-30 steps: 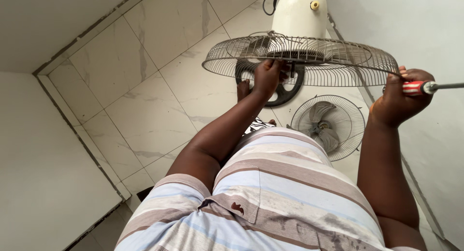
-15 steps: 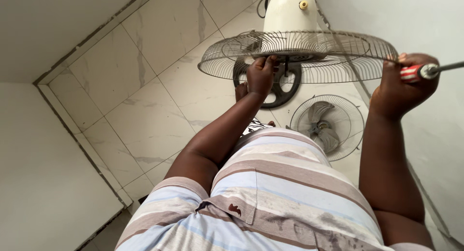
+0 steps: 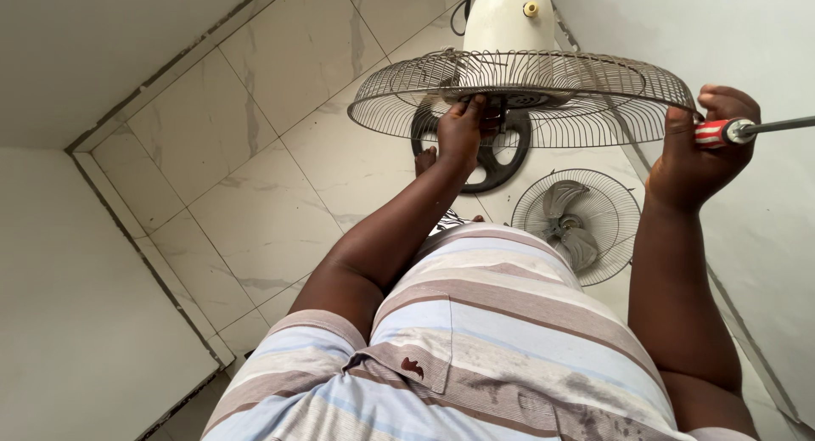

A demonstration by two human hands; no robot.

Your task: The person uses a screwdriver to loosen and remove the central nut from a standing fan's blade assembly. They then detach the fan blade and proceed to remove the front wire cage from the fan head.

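Wire fan guard [image 3: 543, 101] is being gripped at its hub by the left hand [image 3: 463, 131]. A red-handled screwdriver [image 3: 730, 131] is being clasped in the right hand [image 3: 696, 157], fingers wrapped closed.

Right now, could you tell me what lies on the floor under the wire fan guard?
Under the wire fan guard lie a dark round base and a second guard with fan blades. The left hand and the guard's mesh cover part of the base.

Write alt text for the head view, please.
A person's left hand reaches inside a wire fan guard at its hub while the right hand grips the rim and holds a red-handled screwdriver. A second fan lies on the tiled floor below.
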